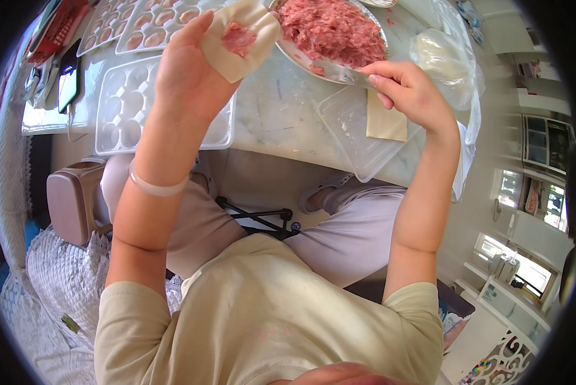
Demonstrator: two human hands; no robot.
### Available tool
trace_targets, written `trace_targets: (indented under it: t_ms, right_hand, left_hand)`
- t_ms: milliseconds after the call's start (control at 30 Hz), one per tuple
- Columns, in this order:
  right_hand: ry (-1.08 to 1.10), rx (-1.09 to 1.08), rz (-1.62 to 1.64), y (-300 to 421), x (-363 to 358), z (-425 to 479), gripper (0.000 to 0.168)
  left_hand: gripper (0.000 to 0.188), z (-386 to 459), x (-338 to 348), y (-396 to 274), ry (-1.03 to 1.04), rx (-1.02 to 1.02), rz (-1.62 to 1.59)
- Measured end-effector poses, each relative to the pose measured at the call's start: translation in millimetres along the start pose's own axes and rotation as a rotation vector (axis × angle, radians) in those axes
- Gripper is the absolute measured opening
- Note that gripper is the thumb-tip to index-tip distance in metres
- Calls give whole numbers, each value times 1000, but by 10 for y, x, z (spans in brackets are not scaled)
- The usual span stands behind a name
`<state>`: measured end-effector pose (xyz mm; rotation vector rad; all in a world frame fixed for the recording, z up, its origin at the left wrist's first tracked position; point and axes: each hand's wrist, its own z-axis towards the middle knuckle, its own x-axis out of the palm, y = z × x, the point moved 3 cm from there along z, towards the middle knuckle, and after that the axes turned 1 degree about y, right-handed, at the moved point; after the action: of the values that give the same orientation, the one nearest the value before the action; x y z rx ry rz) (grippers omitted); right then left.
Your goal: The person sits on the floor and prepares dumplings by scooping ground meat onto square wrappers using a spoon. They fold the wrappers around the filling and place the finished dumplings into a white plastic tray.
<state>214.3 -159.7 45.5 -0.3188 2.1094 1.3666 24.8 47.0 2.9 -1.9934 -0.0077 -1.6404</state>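
On my raised left hand (pixel 186 72) lies a square dough wrapper (pixel 220 48), with a dab of minced meat (pixel 239 38) at its middle. My right hand (pixel 408 89) pinches the handle end of a flat metal utensil (pixel 343 73), whose other end rests at the rim of a plate (pixel 295 57) heaped with raw minced meat (pixel 331 31). Below the right hand, a stack of square wrappers (pixel 386 120) sits on a clear plastic lid (pixel 350 139). An empty white compartment tray (pixel 124 103) is partly hidden behind my left forearm.
Trays with filled round compartments (pixel 146 29) stand at the back left, near a red basket (pixel 59 33) and a phone (pixel 69 79) with a cable. A plastic bag (pixel 437 57) with pale contents lies on the marble-patterned table (pixel 278 115) at right. A brown stool (pixel 71 202) stands at left.
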Motion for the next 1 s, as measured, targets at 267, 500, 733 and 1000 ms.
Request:
trace_targets:
  t_ms: [267, 500, 733, 1000]
  right_hand:
    - [-318, -44, -263, -125, -60, 23, 21]
    - [-326, -6, -538, 33, 39, -16, 21]
    - [-270, -36, -404, -26, -69, -121, 20]
    - [-283, -113, -433, -134, -90, -128, 21]
  left_hand:
    - [41, -26, 104, 10, -229, 97, 129]
    - [47, -9, 120, 9, -100, 41, 74]
    - [44, -4, 37, -7, -43, 23, 54]
    - [41, 32, -111, -42, 175, -57, -90]
